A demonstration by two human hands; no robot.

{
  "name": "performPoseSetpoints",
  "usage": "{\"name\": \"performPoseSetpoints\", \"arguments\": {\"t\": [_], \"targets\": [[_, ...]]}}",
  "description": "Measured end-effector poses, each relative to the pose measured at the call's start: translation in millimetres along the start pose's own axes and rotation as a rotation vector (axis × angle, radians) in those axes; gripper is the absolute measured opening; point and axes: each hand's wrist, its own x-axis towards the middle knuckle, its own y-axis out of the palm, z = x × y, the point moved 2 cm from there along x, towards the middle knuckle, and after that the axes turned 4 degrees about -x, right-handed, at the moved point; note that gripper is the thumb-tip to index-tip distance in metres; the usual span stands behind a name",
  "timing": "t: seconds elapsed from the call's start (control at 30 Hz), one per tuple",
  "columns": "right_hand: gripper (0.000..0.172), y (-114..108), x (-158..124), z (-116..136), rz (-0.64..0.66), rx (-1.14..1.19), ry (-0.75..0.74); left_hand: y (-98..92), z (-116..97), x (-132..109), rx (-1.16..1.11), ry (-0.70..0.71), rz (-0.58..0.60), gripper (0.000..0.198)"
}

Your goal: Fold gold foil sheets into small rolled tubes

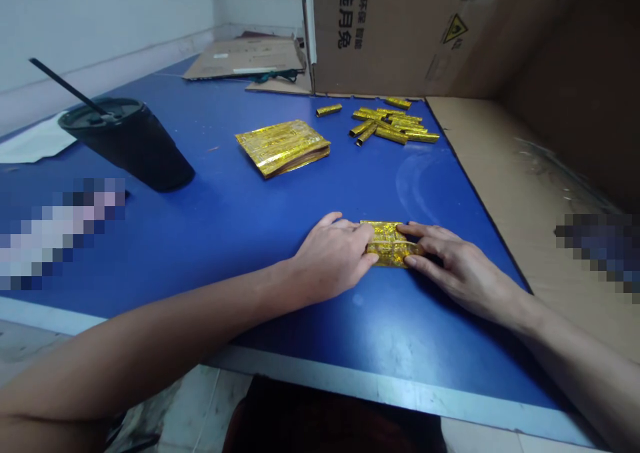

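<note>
A small sheet of gold foil paper lies on the blue table near its front right. My left hand pinches the sheet's left edge between thumb and fingers. My right hand grips its right edge the same way, thumb under and fingers on top. The sheet looks partly folded or rolled between the two hands.
A stack of flat gold foil sheets lies mid-table. Several rolled gold pieces are heaped at the back right by a large cardboard box. A black cup with a straw stands left. Flat cardboard covers the right side.
</note>
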Motion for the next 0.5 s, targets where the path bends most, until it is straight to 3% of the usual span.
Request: {"name": "performPoseSetpoints", "arguments": {"t": [0.23,0.5], "targets": [[0.018,2.0,1.1,2.8,-0.049,-0.024,0.009,5.2,1.5,-0.5,0.086,0.056,-0.059,0.024],[0.012,4.5,1.7,2.9,-0.065,0.002,0.014,5.6,1.0,-0.9,0.104,0.110,-0.036,0.016]]}}
